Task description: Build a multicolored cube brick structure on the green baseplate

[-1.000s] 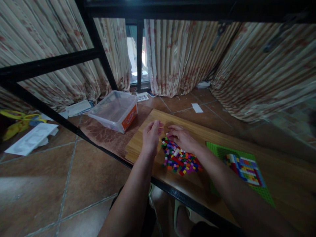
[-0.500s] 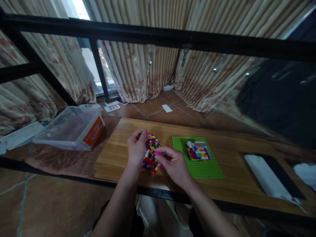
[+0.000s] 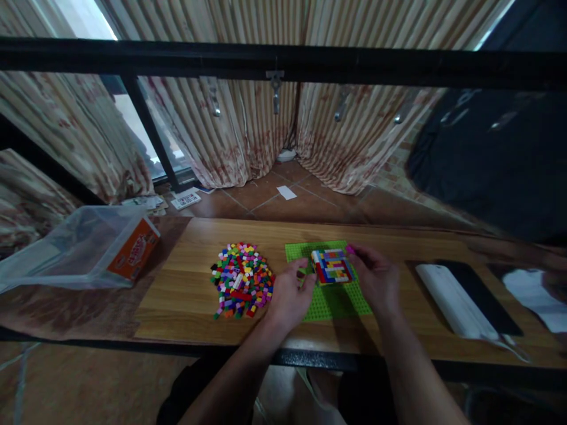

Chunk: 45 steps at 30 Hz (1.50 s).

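Observation:
My right hand (image 3: 377, 278) pinches a small magenta toy brick (image 3: 350, 249) at the far right corner of a built block of coloured bricks (image 3: 331, 267). That block sits on a green studded baseplate (image 3: 328, 307) on the wooden board. Over the plate's left part is my left hand (image 3: 290, 298), its thumb and fingers apart beside the block's left side. Whether its fingertips touch the block I cannot tell. Left of this hand lies a loose heap of small multicoloured bricks (image 3: 243, 277).
A clear plastic box (image 3: 88, 236) with an orange label stands at the left on a brown cloth (image 3: 66, 313). To the right lie a white oblong case (image 3: 456, 301) with a cord, a dark flat panel (image 3: 485, 295) and white crumpled material (image 3: 534, 295). A black metal bar (image 3: 283, 62) crosses above.
Both hands have moved from the brick heap to the baseplate on the right. The right hand carried the magenta brick there. The left hand's fingers have parted, and my view has turned right.

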Each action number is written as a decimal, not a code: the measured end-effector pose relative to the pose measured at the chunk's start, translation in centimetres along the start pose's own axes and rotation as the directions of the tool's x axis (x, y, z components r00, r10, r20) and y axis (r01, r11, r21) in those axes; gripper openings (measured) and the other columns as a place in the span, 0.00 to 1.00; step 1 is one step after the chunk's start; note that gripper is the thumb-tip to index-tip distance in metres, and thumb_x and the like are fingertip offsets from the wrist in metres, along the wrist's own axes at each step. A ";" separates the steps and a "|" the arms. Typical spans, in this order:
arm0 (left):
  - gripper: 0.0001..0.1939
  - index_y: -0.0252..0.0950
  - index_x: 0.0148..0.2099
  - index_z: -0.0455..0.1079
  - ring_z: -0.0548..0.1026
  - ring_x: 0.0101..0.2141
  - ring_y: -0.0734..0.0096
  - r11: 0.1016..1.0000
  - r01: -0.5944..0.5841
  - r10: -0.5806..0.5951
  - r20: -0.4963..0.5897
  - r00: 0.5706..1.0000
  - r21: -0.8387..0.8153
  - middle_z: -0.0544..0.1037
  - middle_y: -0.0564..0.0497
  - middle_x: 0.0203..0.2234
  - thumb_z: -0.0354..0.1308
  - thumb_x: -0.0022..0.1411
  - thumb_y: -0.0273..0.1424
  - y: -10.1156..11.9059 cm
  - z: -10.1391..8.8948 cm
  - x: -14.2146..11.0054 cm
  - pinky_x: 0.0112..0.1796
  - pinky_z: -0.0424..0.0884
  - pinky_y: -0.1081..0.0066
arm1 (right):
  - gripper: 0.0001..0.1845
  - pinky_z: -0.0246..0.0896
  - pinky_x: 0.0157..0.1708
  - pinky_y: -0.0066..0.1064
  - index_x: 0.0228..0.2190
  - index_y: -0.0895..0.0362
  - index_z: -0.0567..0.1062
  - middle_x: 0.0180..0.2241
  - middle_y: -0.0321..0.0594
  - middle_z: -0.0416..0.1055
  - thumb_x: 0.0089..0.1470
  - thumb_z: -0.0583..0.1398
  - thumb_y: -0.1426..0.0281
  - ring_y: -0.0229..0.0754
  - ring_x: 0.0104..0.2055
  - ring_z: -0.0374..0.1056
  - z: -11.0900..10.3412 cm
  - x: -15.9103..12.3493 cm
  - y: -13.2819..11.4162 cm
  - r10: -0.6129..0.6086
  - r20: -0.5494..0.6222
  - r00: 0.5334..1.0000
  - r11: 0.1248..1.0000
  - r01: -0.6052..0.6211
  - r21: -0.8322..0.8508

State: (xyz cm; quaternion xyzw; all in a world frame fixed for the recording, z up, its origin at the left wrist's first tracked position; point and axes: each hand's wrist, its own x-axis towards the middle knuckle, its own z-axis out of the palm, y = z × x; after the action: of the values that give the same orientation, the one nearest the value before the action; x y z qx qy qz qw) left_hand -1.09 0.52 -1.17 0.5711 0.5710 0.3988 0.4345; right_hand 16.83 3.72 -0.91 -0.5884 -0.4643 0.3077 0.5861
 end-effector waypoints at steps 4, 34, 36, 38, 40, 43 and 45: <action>0.32 0.32 0.64 0.60 0.75 0.49 0.57 0.995 -0.044 0.042 0.021 0.999 0.087 0.74 0.38 0.53 0.60 0.59 0.36 0.3 1.6 0.5 0.51 0.71 0.58 | 0.16 0.71 0.41 0.40 0.34 0.57 0.81 0.36 0.45 0.80 0.48 0.64 0.59 0.45 0.37 0.75 -0.6 1.9 1.3 -0.083 0.020 0.996 0.986 0.085 -0.142; 0.44 0.36 0.70 0.48 0.69 0.58 0.55 0.996 -0.078 0.082 0.118 0.990 -0.038 0.67 0.39 0.62 0.56 0.52 0.23 -0.3 1.8 1.0 0.57 0.67 0.57 | 0.14 0.67 0.49 0.42 0.37 0.50 0.81 0.42 0.39 0.79 0.56 0.59 0.58 0.47 0.46 0.74 1.0 2.2 2.1 -0.143 0.322 0.936 0.913 0.250 -0.321; 0.45 0.35 0.70 0.47 0.68 0.59 0.55 0.995 -0.069 0.077 0.109 0.991 -0.070 0.66 0.39 0.63 0.56 0.51 0.22 -0.4 1.8 1.1 0.58 0.65 0.57 | 0.14 0.66 0.50 0.42 0.37 0.49 0.82 0.42 0.39 0.79 0.57 0.58 0.59 0.47 0.46 0.73 1.3 2.2 2.0 -0.171 0.365 0.915 0.911 0.288 -0.296; 0.45 0.35 0.70 0.47 0.65 0.61 0.56 0.994 -0.074 0.082 0.103 0.991 -0.082 0.65 0.39 0.63 0.56 0.51 0.22 -0.4 1.8 1.1 0.60 0.62 0.57 | 0.13 0.65 0.50 0.43 0.36 0.50 0.82 0.41 0.40 0.79 0.57 0.58 0.60 0.47 0.46 0.72 1.5 2.2 1.8 -0.183 0.399 0.898 0.906 0.312 -0.287; 0.44 0.34 0.70 0.47 0.64 0.62 0.57 0.993 -0.094 0.101 0.104 0.989 -0.073 0.64 0.39 0.64 0.55 0.51 0.22 -0.3 1.9 1.1 0.61 0.61 0.58 | 0.13 0.64 0.50 0.44 0.36 0.50 0.82 0.41 0.40 0.79 0.57 0.58 0.61 0.47 0.46 0.72 1.7 2.2 1.5 -0.180 0.429 0.885 0.902 0.322 -0.287; 0.44 0.34 0.70 0.47 0.63 0.63 0.56 0.992 -0.122 0.125 0.104 0.987 -0.038 0.61 0.38 0.65 0.55 0.52 0.22 -0.2 2.0 1.0 0.62 0.60 0.57 | 0.13 0.65 0.50 0.43 0.35 0.50 0.82 0.40 0.40 0.79 0.57 0.57 0.62 0.47 0.45 0.72 1.9 2.1 1.2 -0.159 0.447 0.880 0.906 0.310 -0.289; 0.44 0.34 0.70 0.47 0.62 0.63 0.55 0.991 -0.129 0.130 0.102 0.986 -0.025 0.60 0.38 0.66 0.55 0.52 0.22 -0.1 2.0 1.0 0.62 0.60 0.57 | 0.13 0.65 0.50 0.42 0.35 0.50 0.82 0.40 0.39 0.79 0.57 0.57 0.62 0.46 0.45 0.72 2.0 2.1 1.1 -0.136 0.457 0.879 0.911 0.293 -0.292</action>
State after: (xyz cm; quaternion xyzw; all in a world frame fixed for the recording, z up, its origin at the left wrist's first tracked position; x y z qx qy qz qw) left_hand 0.78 1.43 -1.90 0.6229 0.5057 0.4012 0.4420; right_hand 15.99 6.53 -1.85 -0.5459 -0.6918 0.2728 0.3861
